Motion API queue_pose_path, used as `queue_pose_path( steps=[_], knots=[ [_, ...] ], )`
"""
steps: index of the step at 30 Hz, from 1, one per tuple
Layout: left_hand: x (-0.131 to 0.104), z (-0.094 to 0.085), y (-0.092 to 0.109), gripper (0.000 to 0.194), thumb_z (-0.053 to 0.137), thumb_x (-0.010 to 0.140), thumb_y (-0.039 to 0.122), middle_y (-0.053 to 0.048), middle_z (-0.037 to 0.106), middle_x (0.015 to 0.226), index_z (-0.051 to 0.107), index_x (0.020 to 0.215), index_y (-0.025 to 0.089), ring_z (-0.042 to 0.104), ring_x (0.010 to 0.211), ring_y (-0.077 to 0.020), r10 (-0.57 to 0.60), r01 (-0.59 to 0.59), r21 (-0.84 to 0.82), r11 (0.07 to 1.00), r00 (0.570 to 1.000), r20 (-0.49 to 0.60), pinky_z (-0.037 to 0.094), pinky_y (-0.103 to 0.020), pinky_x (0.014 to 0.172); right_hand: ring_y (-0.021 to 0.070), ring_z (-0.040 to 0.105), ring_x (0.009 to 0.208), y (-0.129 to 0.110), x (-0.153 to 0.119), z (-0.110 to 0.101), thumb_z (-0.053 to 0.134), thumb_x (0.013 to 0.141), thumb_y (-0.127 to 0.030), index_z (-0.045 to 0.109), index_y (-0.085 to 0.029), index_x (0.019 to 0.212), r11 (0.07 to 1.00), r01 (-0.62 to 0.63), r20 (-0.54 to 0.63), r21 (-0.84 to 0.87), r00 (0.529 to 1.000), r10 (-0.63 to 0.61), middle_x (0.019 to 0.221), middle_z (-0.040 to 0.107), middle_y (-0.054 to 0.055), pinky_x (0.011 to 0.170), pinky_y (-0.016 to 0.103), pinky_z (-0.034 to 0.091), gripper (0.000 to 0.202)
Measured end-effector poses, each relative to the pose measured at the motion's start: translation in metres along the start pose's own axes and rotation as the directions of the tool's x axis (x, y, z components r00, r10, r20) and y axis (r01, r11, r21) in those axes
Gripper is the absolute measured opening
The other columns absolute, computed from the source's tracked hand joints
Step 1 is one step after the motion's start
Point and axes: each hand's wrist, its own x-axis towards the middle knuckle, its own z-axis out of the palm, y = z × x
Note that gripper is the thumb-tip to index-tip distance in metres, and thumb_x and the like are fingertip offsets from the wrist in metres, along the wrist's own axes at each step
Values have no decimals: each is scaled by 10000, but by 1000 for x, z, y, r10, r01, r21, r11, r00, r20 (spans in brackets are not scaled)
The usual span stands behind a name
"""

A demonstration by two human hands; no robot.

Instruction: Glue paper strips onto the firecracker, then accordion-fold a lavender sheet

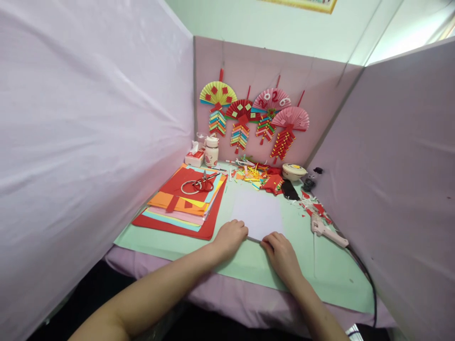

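A pale lilac-white sheet of paper [258, 210] lies on the green table cover in front of me. My left hand [232, 236] grips its near edge at the left, fingers curled. At the right end of that same edge, my right hand [280, 251] pinches the paper between thumb and fingers. The near edge looks slightly raised or folded between the two hands. To the left lies a stack of coloured paper [177, 220] in red, orange, pink, blue and yellow, with red-handled scissors [203, 183] on top.
A hot glue gun [327, 229] rests at the right, its dark cord running along the table edge. Paper scraps [254, 174], a lidded bowl [294, 172], a tissue box [195, 157] and a white bottle [212, 151] stand at the back. Several paper fan ornaments [272, 100] hang on the back panel.
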Motion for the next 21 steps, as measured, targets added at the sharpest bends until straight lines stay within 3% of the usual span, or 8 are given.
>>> queue_pose_path(
  steps=[7,11,21],
  knots=[
    [1,4,-15,189,516,913,257,-73,662,929,687,878,182,600,938,-219,-65,57,-130,990,996,-61,441,-319,792,203,564,844,11,-3,-13,516,919,-270,633,-214,806,989,-109,56,97,993,104,854,640,42,768,313,392,172],
    [3,-4,-19,196,526,892,265,-73,689,917,704,865,186,622,920,-224,-105,98,-197,975,994,-25,438,-324,800,201,587,836,23,-2,-23,528,884,-283,641,-217,771,967,-220,109,128,972,207,836,660,34,763,307,396,173],
    [14,-18,-29,245,537,860,338,-81,726,953,729,899,191,651,909,-235,-200,221,-181,958,971,130,455,-297,774,188,590,801,30,4,-51,558,815,-385,673,-227,769,865,-497,285,64,840,461,830,690,16,741,302,376,200]
  ],
)
